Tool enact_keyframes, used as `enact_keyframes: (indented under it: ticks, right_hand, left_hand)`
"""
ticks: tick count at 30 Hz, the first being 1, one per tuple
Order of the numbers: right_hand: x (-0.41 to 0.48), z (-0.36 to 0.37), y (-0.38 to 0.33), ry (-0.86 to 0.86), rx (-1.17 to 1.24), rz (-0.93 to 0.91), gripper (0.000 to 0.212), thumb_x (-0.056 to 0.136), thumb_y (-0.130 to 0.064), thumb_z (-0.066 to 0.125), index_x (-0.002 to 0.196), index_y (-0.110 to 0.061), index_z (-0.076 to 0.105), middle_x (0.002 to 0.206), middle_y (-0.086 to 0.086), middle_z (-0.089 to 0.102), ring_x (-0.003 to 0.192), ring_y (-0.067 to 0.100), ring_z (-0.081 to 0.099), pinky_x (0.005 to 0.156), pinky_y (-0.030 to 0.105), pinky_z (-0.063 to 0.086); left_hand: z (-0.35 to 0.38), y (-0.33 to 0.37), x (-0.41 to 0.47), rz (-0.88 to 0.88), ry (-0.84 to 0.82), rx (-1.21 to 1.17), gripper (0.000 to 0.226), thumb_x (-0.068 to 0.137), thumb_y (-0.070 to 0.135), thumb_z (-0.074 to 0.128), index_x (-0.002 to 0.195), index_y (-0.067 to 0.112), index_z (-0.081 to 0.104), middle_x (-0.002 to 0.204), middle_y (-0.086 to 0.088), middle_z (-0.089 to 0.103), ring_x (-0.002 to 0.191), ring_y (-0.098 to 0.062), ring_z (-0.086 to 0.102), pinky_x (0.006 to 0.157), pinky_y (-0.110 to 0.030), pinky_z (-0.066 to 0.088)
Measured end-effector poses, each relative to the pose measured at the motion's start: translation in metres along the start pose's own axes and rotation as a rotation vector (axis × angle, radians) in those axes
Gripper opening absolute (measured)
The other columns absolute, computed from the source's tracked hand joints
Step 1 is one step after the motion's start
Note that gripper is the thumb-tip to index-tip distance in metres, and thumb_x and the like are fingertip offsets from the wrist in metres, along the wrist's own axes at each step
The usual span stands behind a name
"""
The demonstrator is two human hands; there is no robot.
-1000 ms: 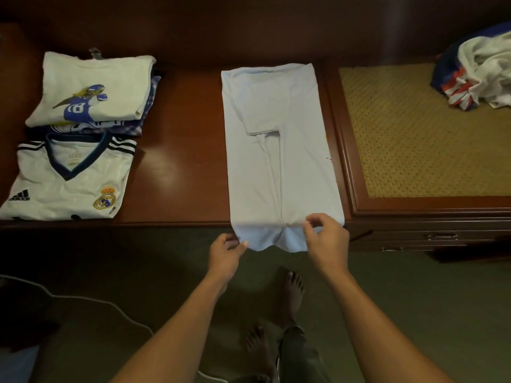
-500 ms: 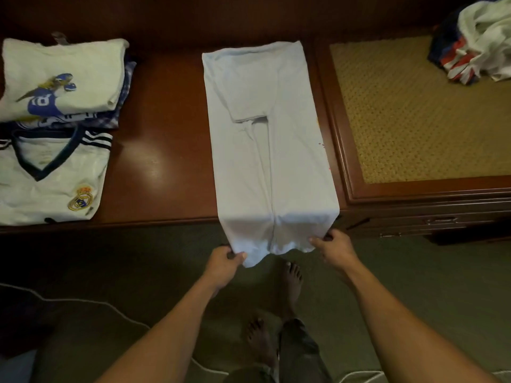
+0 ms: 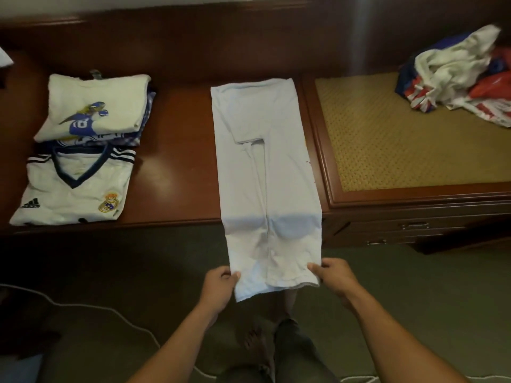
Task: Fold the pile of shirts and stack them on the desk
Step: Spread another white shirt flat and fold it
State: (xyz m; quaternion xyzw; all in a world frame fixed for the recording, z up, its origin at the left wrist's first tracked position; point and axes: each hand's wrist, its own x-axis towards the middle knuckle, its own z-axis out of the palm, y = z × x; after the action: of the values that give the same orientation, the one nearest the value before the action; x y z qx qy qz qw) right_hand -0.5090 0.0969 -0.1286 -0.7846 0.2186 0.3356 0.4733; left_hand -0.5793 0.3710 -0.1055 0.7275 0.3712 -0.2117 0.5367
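Dim, warm light. Soft glare is seen on the desk near its front edge, where the pale shirt is crossed by shadow. The floor is left dark, and straight lines are bowed.

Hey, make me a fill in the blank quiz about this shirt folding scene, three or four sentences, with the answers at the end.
The left hand and the right hand each pinch a bottom ____ of the pale shirt.
The shirt's lower end extends past the ____ edge of the desk.
The crested white jersey lies to the pale shirt's ____.
The unfolded pile lies to its ____.
Missing words: corner; front; left; right.
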Motion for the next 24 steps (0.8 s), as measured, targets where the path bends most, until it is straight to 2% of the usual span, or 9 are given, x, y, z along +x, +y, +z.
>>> enact_keyframes:
  ticks: [4, 7, 10, 14, 15, 18, 20, 22, 24]
  right_hand:
    - [-0.04, -0.009, -0.031, 0.043, 0.019, 0.003, 0.015, 0.094, -0.02, 0.071, 0.089, -0.007, 0.076, 0.086, 0.007, 0.075, 0.077, 0.02, 0.068, 0.062, 0.028, 0.05]
    - [-0.062, -0.018, -0.054, 0.1, 0.092, 0.007, 0.019, 0.091, -0.016, 0.074, 0.074, -0.007, 0.072, 0.066, 0.004, 0.068, 0.055, 0.015, 0.057, 0.049, 0.024, 0.041]
    - [-0.08, -0.03, -0.081, 0.156, 0.142, -0.021, 0.008, 0.089, -0.014, 0.075, 0.086, -0.007, 0.073, 0.073, 0.006, 0.068, 0.053, 0.014, 0.05, 0.044, 0.023, 0.035]
    - [-0.09, -0.047, -0.112, 0.227, 0.258, -0.108, 0.016, 0.087, -0.012, 0.076, 0.098, -0.014, 0.066, 0.083, 0.004, 0.067, 0.058, 0.016, 0.052, 0.041, 0.023, 0.033]
    - [-0.09, -0.051, -0.118, 0.203, 0.292, -0.116, 0.011, 0.088, -0.011, 0.073, 0.098, -0.011, 0.069, 0.078, 0.004, 0.066, 0.056, 0.015, 0.049, 0.04, 0.022, 0.03]
    - [-0.092, -0.062, -0.138, 0.101, 0.401, -0.103, 0.002, 0.087, -0.009, 0.068, 0.086, -0.007, 0.069, 0.064, 0.003, 0.054, 0.052, 0.011, 0.039, 0.042, 0.024, 0.023]
    - [-0.091, -0.071, -0.146, 0.036, 0.364, -0.13, 0.013, 0.082, -0.002, 0.065, 0.093, -0.006, 0.071, 0.075, 0.009, 0.06, 0.059, 0.014, 0.044, 0.046, 0.026, 0.027]
    - [-0.09, -0.078, -0.152, -0.02, 0.232, -0.199, 0.039, 0.078, 0.01, 0.056, 0.103, -0.011, 0.077, 0.101, 0.012, 0.074, 0.071, 0.019, 0.049, 0.049, 0.026, 0.034]
    - [-0.087, -0.083, -0.16, -0.048, 0.13, -0.232, 0.046, 0.082, 0.015, 0.059, 0.107, -0.019, 0.077, 0.104, 0.01, 0.075, 0.067, 0.015, 0.052, 0.051, 0.023, 0.04]
  left_hand:
    - [-0.016, 0.022, -0.032, -0.019, 0.033, -0.101, 0.009, 0.097, 0.014, 0.066, 0.1, 0.015, 0.074, 0.103, -0.003, 0.075, 0.097, -0.017, 0.068, 0.069, -0.022, 0.049]
    - [-0.029, 0.048, -0.053, -0.021, 0.05, -0.149, 0.013, 0.095, 0.01, 0.068, 0.107, 0.01, 0.074, 0.106, -0.006, 0.075, 0.099, -0.019, 0.068, 0.074, -0.025, 0.052]
    - [-0.041, 0.075, -0.067, -0.002, 0.065, -0.207, 0.021, 0.093, 0.009, 0.07, 0.113, 0.014, 0.069, 0.11, -0.008, 0.073, 0.101, -0.023, 0.068, 0.071, -0.026, 0.051]
    - [-0.054, 0.105, -0.077, 0.039, 0.076, -0.281, 0.019, 0.093, 0.008, 0.068, 0.109, 0.018, 0.072, 0.106, -0.006, 0.076, 0.092, -0.019, 0.069, 0.062, -0.025, 0.044]
    - [-0.058, 0.112, -0.081, 0.037, 0.052, -0.281, 0.02, 0.095, 0.006, 0.063, 0.105, 0.018, 0.075, 0.103, -0.005, 0.077, 0.091, -0.019, 0.069, 0.065, -0.027, 0.044]
    - [-0.071, 0.128, -0.087, 0.081, -0.065, -0.257, 0.048, 0.086, -0.013, 0.044, 0.105, 0.016, 0.078, 0.113, -0.002, 0.073, 0.107, -0.02, 0.063, 0.084, -0.035, 0.046]
    - [-0.078, 0.134, -0.087, 0.153, -0.15, -0.223, 0.065, 0.077, -0.025, 0.039, 0.112, 0.018, 0.075, 0.119, 0.005, 0.069, 0.11, -0.01, 0.06, 0.09, -0.033, 0.047]
    - [-0.083, 0.137, -0.085, 0.244, -0.166, -0.145, 0.072, 0.077, -0.03, 0.043, 0.121, 0.019, 0.072, 0.119, 0.013, 0.068, 0.108, 0.001, 0.059, 0.093, -0.027, 0.049]
    - [-0.082, 0.143, -0.08, 0.348, -0.137, -0.045, 0.068, 0.079, -0.03, 0.05, 0.122, 0.018, 0.071, 0.117, 0.017, 0.069, 0.11, 0.005, 0.06, 0.098, -0.022, 0.05]
